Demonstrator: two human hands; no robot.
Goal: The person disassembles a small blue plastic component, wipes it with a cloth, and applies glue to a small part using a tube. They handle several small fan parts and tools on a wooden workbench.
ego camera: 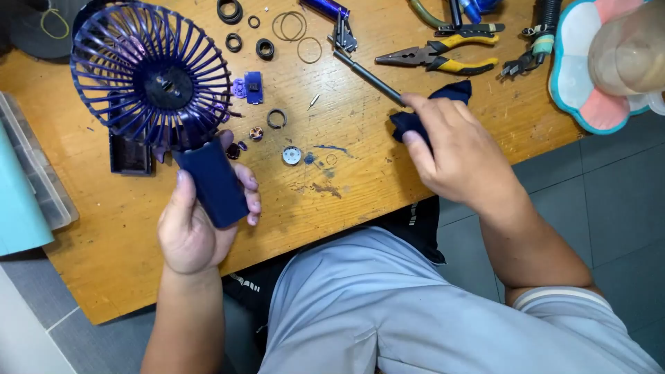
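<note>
handheld fan point(166, 97) clasped at its handle by left hand point(190, 232), dark cloth point(433, 104) pinched by right hand point(460, 156), small parts point(277, 118) left loose on counter point(360, 173), reassembly undone.

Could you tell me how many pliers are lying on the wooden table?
1 clearly: the yellow-handled pliers lie at the table's far edge, beyond the right hand. Other tools crowd that edge, so another pair may be hidden.

One fan point(154, 79), one pliers point(443, 57), two hands point(201, 221) (both gripping), four black rings point(230, 10)
</note>
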